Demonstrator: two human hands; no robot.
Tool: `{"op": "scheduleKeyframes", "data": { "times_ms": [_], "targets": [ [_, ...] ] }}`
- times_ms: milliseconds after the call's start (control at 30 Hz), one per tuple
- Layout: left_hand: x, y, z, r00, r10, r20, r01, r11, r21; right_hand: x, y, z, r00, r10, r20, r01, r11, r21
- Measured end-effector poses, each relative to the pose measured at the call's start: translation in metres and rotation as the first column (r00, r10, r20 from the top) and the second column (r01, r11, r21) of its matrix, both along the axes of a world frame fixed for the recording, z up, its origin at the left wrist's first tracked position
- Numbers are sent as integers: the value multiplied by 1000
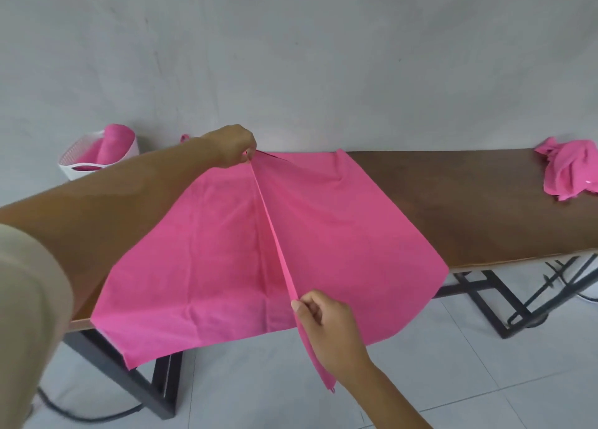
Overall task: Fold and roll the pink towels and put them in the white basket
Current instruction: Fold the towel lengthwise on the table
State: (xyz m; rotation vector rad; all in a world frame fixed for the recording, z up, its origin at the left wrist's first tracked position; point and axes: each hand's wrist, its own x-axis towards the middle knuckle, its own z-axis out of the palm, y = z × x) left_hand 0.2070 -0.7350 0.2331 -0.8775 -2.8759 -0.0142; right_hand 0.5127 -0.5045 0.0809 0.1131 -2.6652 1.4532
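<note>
A large pink towel (339, 234) lies spread over the brown table (469, 202), its near edge hanging over the front. My left hand (231, 147) pinches the towel's far edge near the wall. My right hand (323, 318) pinches its near edge, and a raised fold runs taut between the two hands. The white basket (82, 170) stands at the table's far left end with rolled pink towels (111, 144) inside. A crumpled pile of pink towels (569, 173) sits at the far right of the table.
A grey wall runs right behind the table. The table has black metal legs (485, 299) over a pale tiled floor. A dark cable (81, 412) lies on the floor at the lower left.
</note>
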Motion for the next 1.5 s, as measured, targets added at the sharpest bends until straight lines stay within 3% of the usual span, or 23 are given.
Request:
{"op": "scheduleKeyframes", "data": {
  "times_ms": [700,1067,1233,1500],
  "targets": [
    [-22,-202,-4,990,-107,-88,102,993,-53,-7,-242,8,1000,-3,-28,3,1000,-24],
    [0,-280,-50,998,57,29,-55,997,-63,-13,-311,-18,993,93,76,-98,993,66],
    [16,-297,-82,978,148,147,-132,985,-109,-7,-331,-32,906,289,308,-335,936,106],
    [44,-326,-124,950,197,241,-167,976,-139,-21,-328,-35,907,294,300,-355,918,175]
  ]
}}
